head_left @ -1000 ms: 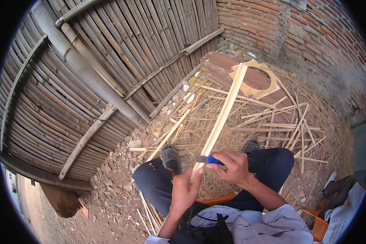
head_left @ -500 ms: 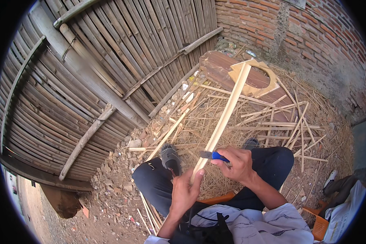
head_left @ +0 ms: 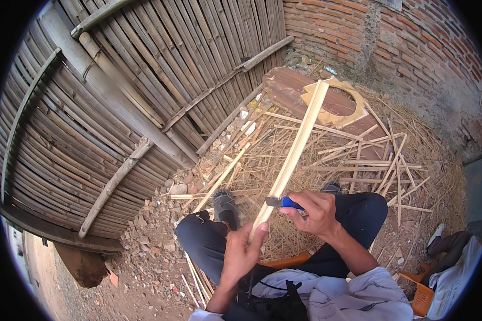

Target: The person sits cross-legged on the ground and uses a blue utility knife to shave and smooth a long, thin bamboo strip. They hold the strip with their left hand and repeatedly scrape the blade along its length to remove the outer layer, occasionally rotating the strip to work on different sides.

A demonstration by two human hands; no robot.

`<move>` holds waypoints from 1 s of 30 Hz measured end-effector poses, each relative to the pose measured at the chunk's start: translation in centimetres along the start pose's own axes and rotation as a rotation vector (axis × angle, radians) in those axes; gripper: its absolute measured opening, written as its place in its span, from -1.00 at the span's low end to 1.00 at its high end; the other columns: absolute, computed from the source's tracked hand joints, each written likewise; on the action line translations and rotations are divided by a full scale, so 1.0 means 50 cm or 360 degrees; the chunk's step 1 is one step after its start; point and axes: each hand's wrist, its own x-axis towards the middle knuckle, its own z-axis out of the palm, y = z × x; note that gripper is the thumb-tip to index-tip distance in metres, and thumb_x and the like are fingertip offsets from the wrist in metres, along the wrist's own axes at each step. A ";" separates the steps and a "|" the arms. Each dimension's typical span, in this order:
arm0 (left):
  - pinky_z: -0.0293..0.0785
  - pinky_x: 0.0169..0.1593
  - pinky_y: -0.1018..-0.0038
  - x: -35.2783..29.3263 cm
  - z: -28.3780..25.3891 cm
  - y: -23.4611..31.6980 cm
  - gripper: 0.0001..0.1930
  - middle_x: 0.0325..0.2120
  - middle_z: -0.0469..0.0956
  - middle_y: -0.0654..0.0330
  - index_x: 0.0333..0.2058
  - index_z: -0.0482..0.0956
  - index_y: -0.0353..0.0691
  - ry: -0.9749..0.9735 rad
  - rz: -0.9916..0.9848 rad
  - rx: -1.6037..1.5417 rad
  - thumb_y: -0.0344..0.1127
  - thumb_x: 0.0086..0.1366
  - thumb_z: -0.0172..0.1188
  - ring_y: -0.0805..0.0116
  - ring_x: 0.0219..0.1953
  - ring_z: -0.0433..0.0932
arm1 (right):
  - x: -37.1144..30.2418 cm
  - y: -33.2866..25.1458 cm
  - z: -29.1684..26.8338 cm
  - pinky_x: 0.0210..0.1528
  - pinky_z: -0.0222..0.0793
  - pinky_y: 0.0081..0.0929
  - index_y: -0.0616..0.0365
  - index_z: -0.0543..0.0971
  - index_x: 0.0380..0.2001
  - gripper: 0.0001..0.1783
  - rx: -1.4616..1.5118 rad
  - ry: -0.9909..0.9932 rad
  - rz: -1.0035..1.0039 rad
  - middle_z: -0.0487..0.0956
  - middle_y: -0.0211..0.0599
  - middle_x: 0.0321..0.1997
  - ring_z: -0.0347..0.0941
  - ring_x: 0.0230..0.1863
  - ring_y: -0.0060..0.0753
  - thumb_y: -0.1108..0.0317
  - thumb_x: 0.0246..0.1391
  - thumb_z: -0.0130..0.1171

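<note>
A long pale strip of split wood or bamboo (head_left: 300, 140) slants up and away from between my knees. Its near end is gripped in my left hand (head_left: 242, 250), with the thumb lying along the top. My right hand (head_left: 317, 214) is closed round the blue handle of a knife (head_left: 291, 203). The knife's short dark blade lies across the strip, a little beyond my left thumb, and touches it. Most of the handle is hidden inside my right fingers.
Thin shavings and several loose strips (head_left: 359, 155) litter the ground ahead. A brown board (head_left: 284, 88) carries a jagged wooden piece with a round hole (head_left: 334, 119). A bamboo wall (head_left: 182, 64) stands left, a brick wall (head_left: 412, 48) right. Another person's leg (head_left: 449, 243) shows at right.
The strip's far end has swung slightly left. My right hand and the knife have shifted slightly, with the blade still against the strip; my left hand keeps its hold.
</note>
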 end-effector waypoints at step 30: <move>0.31 -0.45 0.43 -0.085 -0.088 -0.126 -0.60 -0.66 0.45 0.32 -0.27 0.68 -0.37 -0.0052 -0.0320 -0.0115 -0.10 0.64 0.21 0.58 -0.55 0.39 | 0.103 0.227 -0.118 -0.42 0.33 -0.31 0.23 0.75 -0.09 -0.65 -0.0343 0.0572 0.0835 0.62 -0.20 -0.54 0.48 -0.56 -0.31 0.11 0.45 0.32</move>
